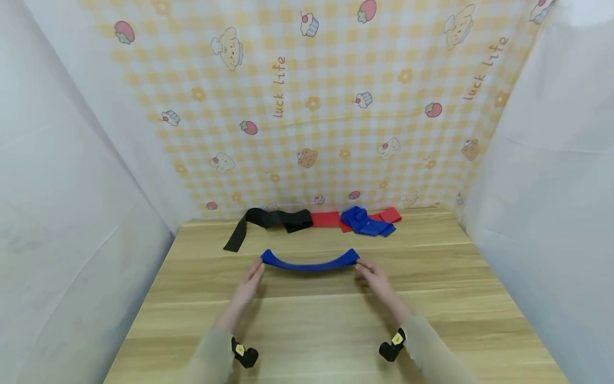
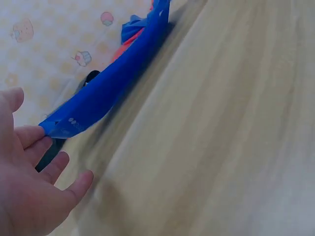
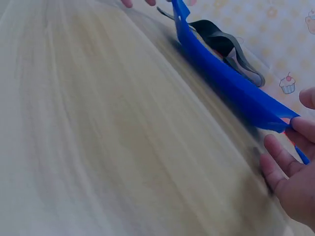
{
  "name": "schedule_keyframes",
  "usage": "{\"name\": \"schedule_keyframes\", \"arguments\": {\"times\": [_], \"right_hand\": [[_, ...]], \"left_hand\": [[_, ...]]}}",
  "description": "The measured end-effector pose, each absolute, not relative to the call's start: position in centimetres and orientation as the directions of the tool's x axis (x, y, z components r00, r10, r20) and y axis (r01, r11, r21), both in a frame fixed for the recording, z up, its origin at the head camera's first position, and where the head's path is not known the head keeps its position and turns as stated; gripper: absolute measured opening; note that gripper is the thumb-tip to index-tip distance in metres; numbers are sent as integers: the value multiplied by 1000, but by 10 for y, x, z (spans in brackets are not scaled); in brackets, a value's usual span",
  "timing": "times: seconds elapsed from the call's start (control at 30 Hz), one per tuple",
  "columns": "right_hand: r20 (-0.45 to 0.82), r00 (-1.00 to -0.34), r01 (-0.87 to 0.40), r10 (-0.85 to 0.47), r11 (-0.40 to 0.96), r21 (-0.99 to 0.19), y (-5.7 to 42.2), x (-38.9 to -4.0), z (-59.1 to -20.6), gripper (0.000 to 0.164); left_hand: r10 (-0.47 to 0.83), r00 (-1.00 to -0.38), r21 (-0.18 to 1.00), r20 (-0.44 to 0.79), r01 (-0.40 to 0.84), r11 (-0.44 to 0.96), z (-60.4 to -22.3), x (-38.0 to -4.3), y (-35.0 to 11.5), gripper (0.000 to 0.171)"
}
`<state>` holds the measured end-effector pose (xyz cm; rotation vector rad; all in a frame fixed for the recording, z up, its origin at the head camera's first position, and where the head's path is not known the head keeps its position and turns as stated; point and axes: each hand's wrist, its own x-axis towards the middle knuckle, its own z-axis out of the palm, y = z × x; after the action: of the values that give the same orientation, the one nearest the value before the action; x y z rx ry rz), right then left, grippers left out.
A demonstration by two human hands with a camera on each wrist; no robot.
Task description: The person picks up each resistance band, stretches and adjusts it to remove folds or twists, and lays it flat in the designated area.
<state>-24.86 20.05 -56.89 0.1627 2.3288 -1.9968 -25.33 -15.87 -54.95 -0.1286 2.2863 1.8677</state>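
Note:
A long blue resistance band (image 1: pixel 309 266) with small white print near one end stretches between both hands, its middle sagging in a shallow curve over the table. My left hand (image 1: pixel 249 285) grips its left end with the fingertips (image 2: pixel 34 135); the other fingers are spread. At the right end, my right hand (image 1: pixel 376 280) holds the band by its fingertips (image 3: pixel 298 125), the lower fingers loosely bent. In the right wrist view the band (image 3: pixel 226 83) runs away toward the left hand's fingertips at the top edge.
Along the back of the wooden table (image 1: pixel 312 330) lie a black band (image 1: pixel 273 217), a red band (image 1: pixel 326 219) and a second, crumpled blue band (image 1: pixel 366 223) overlapping the red one. Behind them hangs a checked cloth (image 1: pixel 307 128); white sheets (image 1: pixel 72 213) flank both sides.

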Motion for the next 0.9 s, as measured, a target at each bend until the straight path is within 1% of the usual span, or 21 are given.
{"name": "schedule_keyframes", "arguments": {"times": [0.23,0.37,0.53,0.67,0.73,0.9], "right_hand": [[-179,-978,190,108,112,-975,195,-241,-584,40],[-178,-972,197,152,120,-973,195,-237,-590,38],[-148,-974,164,171,79,-983,194,-238,-590,34],[-182,-963,191,201,28,-981,193,-243,-590,33],[-215,-950,223,225,11,-975,192,-246,-589,33],[-255,-931,271,261,29,-962,190,-253,-588,32]], "left_hand": [[-3,-976,965,-217,-215,148,-569,-235,-157,56],[-43,-970,965,-240,-243,95,-579,-230,-159,54],[-73,-961,964,-265,-265,-15,-585,-232,-165,50],[-69,-954,952,-293,-284,-114,-584,-236,-170,44],[-70,-947,945,-313,-303,-124,-583,-238,-172,42],[-102,-925,930,-367,-361,-66,-580,-242,-173,38]]}}
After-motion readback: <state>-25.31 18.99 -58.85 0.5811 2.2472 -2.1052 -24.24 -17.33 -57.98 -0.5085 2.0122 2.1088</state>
